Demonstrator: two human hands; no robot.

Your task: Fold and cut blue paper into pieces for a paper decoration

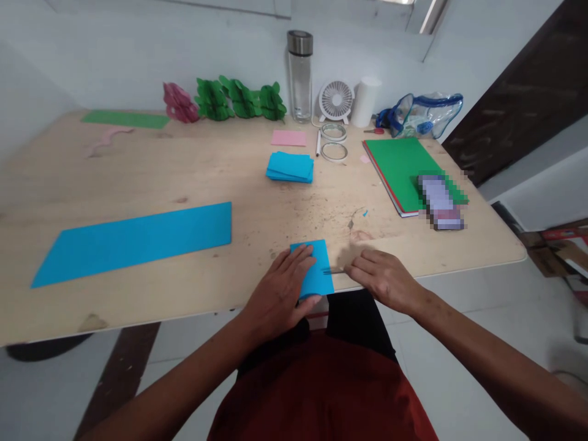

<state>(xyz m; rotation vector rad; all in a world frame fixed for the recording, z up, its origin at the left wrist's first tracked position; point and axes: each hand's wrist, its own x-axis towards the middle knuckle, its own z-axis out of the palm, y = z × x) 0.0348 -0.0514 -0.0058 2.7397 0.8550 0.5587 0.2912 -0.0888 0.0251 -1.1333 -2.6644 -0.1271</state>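
At the front edge of the table lies a small piece of blue paper (pixel 320 269). My left hand (pixel 289 285) holds it down, with the fingers flat on top and the thumb along its near edge. In my right hand (pixel 379 275), closed fingers grip a pair of scissors (pixel 334 271). Their thin dark blades point left over the right side of the paper, and the handles are hidden in the hand. Farther back is a stack of blue paper pieces (pixel 290 168). A long blue paper strip (pixel 142 242) lies to the left.
Green paper leaves (pixel 239 99), a pink paper flower (pixel 179 103), a glass bottle (pixel 301 86) and a small fan (pixel 337 101) line the wall. Tape rolls (pixel 334 152) lie before the fan. At right are green sheets (pixel 399 165), a phone (pixel 441 202) and a clear pouch (pixel 427 115).
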